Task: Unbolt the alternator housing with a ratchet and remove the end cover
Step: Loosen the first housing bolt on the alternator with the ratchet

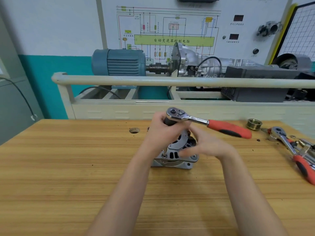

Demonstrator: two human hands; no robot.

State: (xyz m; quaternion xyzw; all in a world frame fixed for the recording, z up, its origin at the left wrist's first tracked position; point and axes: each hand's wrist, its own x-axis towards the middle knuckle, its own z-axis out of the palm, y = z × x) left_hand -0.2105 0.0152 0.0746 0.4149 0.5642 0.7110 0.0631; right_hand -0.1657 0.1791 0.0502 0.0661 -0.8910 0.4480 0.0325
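1. standing upright on the wooden workbench (85, 167), the alternator (175, 155) sits at the middle of the bench with both hands on or around it.
2. the left hand (158, 132) has its fingers curled round the dark upper part of the drive just below the head of the ratchet (201, 120), steadying it over the housing.
3. a slim extension with socket (164, 153) runs down from that grip to the left side of the housing, where it appears seated on a bolt; the bolt itself is hidden.
4. the ratchet's red handle sticks out to the right with no hand on it.
5. the right hand (202, 147) lies against the right side of the alternator with fingers fairly straight; it is blurred, so whether it grips or only braces i cannot tell.
6. progress, as a judgement: unbolting looks under way, and the end cover seems still on the body, so the remaining bolts and the cover removal are left.
7. a brass-coloured grooved pulley (254, 124) stands apart at the right, suggesting it is already off.
8. a second ratchet (289, 147) lies near the bench's right edge among small loose parts.
9. no tray or box is visible; the loose bits lie bare on the bench.
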